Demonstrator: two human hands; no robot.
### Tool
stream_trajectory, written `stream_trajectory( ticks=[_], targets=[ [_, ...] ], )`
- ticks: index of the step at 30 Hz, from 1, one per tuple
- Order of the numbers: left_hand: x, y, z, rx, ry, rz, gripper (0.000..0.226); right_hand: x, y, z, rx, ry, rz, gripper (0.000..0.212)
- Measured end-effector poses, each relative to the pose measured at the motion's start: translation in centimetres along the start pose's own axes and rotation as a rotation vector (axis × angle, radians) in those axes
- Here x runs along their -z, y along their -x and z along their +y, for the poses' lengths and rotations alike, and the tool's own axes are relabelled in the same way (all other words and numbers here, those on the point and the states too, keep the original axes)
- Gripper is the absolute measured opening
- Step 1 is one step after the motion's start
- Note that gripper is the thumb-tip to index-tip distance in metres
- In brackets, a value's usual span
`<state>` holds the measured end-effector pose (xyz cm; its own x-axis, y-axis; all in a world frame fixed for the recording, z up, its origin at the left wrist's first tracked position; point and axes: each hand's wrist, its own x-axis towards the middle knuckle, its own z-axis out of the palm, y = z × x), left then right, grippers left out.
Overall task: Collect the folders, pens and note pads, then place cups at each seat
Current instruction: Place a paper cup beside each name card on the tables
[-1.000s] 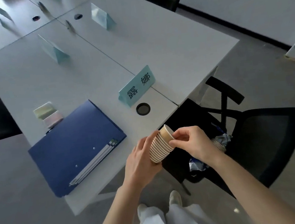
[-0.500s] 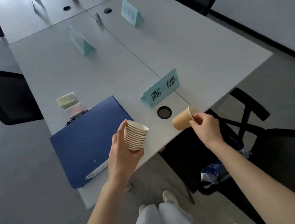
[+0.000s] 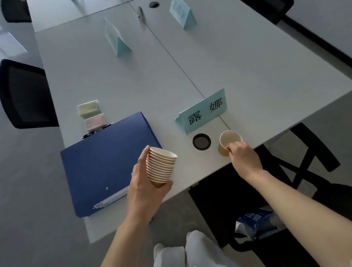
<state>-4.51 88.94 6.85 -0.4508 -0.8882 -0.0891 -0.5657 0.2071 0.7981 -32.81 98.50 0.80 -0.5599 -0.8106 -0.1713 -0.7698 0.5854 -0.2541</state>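
- Chair (image 3: 25,95) with a black mesh back stands at the far left, beside the white worktop (image 3: 251,70).
- Note pads (image 3: 91,115), one pale yellow and one pink, lie stacked near the worktop's left edge, with a black pen (image 3: 96,131) just beside them, at the top edge of the folder.
- Blue folder (image 3: 106,161) lies flat near the front left corner, white papers showing at its near edge.
- Left hand (image 3: 146,185) holds a stack of cups (image 3: 162,165) above the worktop's front edge, just right of the folder; the grip is curled round the stack, thumb on its left side and fingers under the base, and the stack tilts to the right.
- Teal name cards stand upright: two farther back (image 3: 117,39) and (image 3: 181,11), and the nearest name card (image 3: 203,111) with black characters, in front of the seam between the two worktop halves.
- Round black cable port (image 3: 201,141) sits between the stack and the single cup.
- Single cup (image 3: 230,142) stands at the worktop's front edge, mouth up; whether its base rests fully down cannot be told.
- Right hand (image 3: 242,158) pinches the cup's near rim, a narrow grip with the thumb tip over the lip.
- Black chair (image 3: 305,162) stands below the right hand, a blue and white packet (image 3: 257,222) lying on its seat.
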Motion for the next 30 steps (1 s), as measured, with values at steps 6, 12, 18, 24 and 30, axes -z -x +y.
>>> stream_trajectory(
  ticks=[6, 12, 18, 24, 30],
  targets=[
    [0.1, 0.8, -0.2, 0.058, -0.019, 0.009, 0.109, 1.0, 1.2, -1.2, 0.029, 0.013, 0.098, 0.038],
    [1.5, 2.1, -1.1, 0.067, -0.027, 0.038, 0.109, 3.1, 2.9, -7.5, 0.233, -0.234, 0.197, 0.040],
    [4.8, 3.7, -3.3, 0.114, -0.019, 0.061, 0.110, 5.3, 5.5, -17.9, 0.472, -0.534, -0.001, 0.025],
    [11.3, 6.6, -7.3, 0.165, 0.010, 0.092, 0.105, 3.6, 8.8, -27.5, 0.649, -0.488, -0.321, 0.023],
    [20.9, 10.2, -13.6, 0.230, 0.030, 0.098, 0.098, 0.5, 12.1, -37.8, 0.627, -0.476, -0.442, 0.020]
  ],
)
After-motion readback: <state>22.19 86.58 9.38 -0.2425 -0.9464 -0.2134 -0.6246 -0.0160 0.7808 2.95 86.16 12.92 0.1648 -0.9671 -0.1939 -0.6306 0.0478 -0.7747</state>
